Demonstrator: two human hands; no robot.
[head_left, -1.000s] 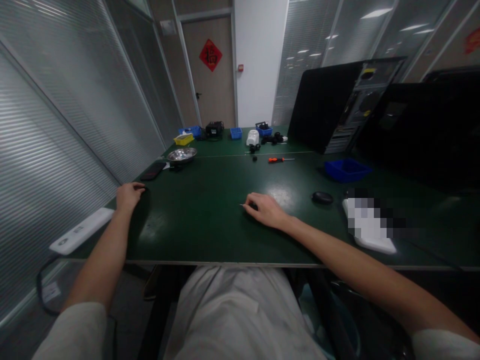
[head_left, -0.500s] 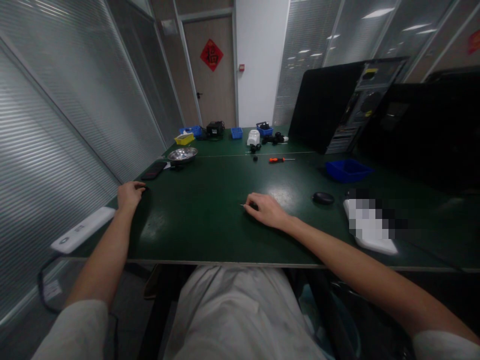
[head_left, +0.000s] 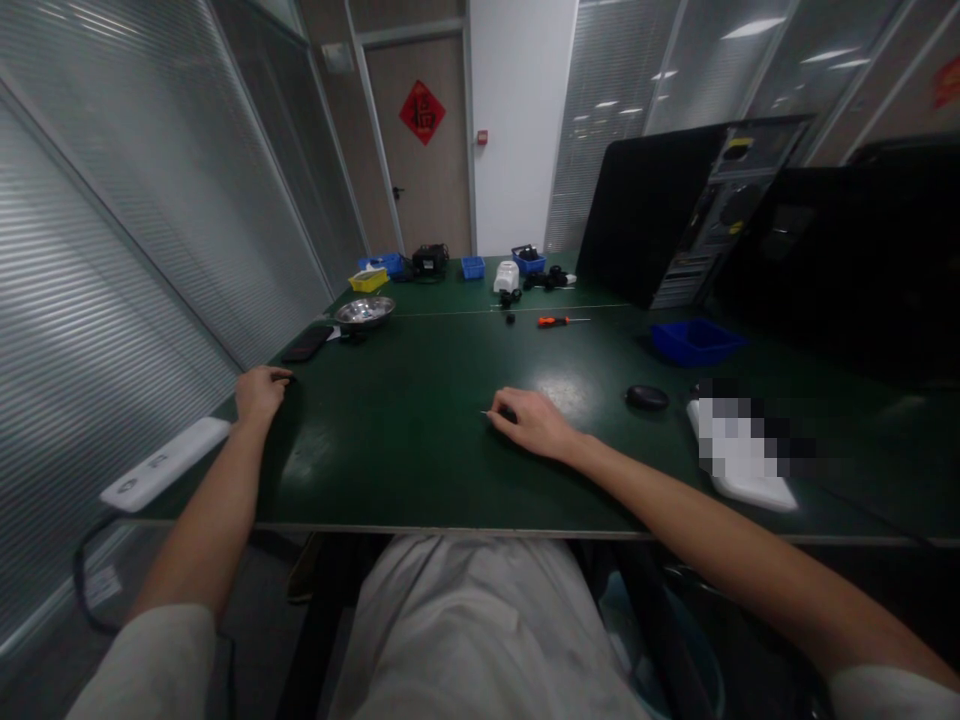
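My left hand (head_left: 260, 392) rests at the left side of the green table (head_left: 390, 430), its fingers bent round something small and dark that I cannot make out. A dark phone (head_left: 307, 344) lies just beyond it. Near the middle of the table rests my right hand (head_left: 529, 420), thumb and fingers pinched together. A small thin, pale tip sticks out from between them to the left; what it belongs to is too small to name. To the right of that hand sits a black computer mouse (head_left: 646, 398).
A metal bowl (head_left: 365, 311), an orange screwdriver (head_left: 555, 322), a blue tray (head_left: 696, 342) and a computer case (head_left: 660, 210) stand farther back. A white power strip (head_left: 165, 465) lies at the left edge. Small baskets and black parts line the far end.
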